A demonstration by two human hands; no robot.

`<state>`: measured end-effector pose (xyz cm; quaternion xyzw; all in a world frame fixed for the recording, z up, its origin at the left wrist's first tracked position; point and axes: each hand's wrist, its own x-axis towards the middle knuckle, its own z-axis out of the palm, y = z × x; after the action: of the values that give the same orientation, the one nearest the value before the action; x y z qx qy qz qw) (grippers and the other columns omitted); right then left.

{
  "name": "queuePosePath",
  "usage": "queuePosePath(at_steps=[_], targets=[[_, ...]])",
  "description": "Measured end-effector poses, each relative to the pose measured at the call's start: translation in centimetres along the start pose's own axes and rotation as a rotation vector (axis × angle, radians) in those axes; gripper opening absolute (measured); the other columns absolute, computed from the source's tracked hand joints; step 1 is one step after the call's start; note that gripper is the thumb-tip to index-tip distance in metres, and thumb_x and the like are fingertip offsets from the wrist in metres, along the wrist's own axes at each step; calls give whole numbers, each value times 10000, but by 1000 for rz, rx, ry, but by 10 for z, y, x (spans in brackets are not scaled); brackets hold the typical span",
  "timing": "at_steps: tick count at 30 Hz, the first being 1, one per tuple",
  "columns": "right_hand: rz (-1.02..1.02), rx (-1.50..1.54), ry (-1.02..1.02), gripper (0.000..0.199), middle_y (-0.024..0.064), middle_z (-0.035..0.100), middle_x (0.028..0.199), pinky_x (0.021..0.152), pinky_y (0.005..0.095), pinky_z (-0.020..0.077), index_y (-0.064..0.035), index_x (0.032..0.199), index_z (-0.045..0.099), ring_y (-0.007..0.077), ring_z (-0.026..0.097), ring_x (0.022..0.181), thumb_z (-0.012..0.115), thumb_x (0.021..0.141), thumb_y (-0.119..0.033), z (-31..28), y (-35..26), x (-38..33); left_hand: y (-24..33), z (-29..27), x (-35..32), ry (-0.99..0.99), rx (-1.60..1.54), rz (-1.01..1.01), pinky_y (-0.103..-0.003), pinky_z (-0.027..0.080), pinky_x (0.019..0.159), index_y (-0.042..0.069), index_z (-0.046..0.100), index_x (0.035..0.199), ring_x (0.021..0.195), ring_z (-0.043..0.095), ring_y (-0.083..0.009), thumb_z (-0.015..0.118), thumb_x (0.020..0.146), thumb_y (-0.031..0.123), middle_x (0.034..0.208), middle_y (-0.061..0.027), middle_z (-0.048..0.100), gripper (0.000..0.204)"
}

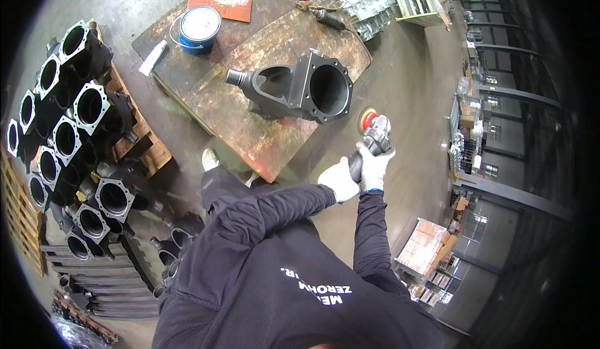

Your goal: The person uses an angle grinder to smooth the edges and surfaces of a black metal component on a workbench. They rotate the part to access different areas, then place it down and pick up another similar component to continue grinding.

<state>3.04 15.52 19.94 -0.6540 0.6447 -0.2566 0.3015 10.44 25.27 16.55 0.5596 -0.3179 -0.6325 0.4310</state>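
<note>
Head view: left hand [338, 181] and right hand [375, 165], both gloved, wrapped tight round grinder [372, 137] beside workbench [262, 139]; beyond, black cast housing [300, 89] lying on bench; farther back, blue paint tin [199, 30].

Black matt cast-metal housing [299, 89] on rusty, rough steel plate bench [262, 136]. At 11 o'clock, glossy blue metal paint can [199, 30], white lid. Grinder [374, 137]: grey metal body, red disc; white cloth gloves on left hand [338, 180] and right hand [374, 167]. At 9 o'clock, stacked matt black castings [75, 124] on worn wood pallet [147, 146]. Smooth concrete floor [400, 80].
</note>
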Motion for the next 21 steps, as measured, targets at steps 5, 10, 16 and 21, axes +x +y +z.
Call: queuePosePath(at_steps=[5,10,16,21], targets=[[98,117,-21,1051,182,440,1418,1097,437,422,-44,1500,245,292,496,1289,892,672,-80,-9,21,-4,-15,19,4,16,109,18,-438,585,739,-59,490,1180,812,741,-372,712,775,388,909,-248,716,643],[160,203,30,1039,169,446,1402,1085,440,432,-52,1471,278,282,495,1280,893,633,-38,-22,56,12,-21,28,22,-84,203,26,-443,566,826,-77,507,1182,936,721,-408,768,744,547,990,-270,713,805],[267,379,88,966,164,484,1357,1041,437,476,-23,1441,298,279,538,1220,867,662,31,-38,110,60,-4,20,37,76,428,180,-430,545,908,-9,531,1249,1085,677,-389,712,823,612,1132,-249,682,774],[336,432,114,972,165,536,1277,917,401,554,-44,1464,244,256,615,1083,837,703,75,-49,155,118,18,19,70,571,350,508,-417,561,864,43,603,1254,980,695,-353,764,850,320,1098,-170,696,516]])
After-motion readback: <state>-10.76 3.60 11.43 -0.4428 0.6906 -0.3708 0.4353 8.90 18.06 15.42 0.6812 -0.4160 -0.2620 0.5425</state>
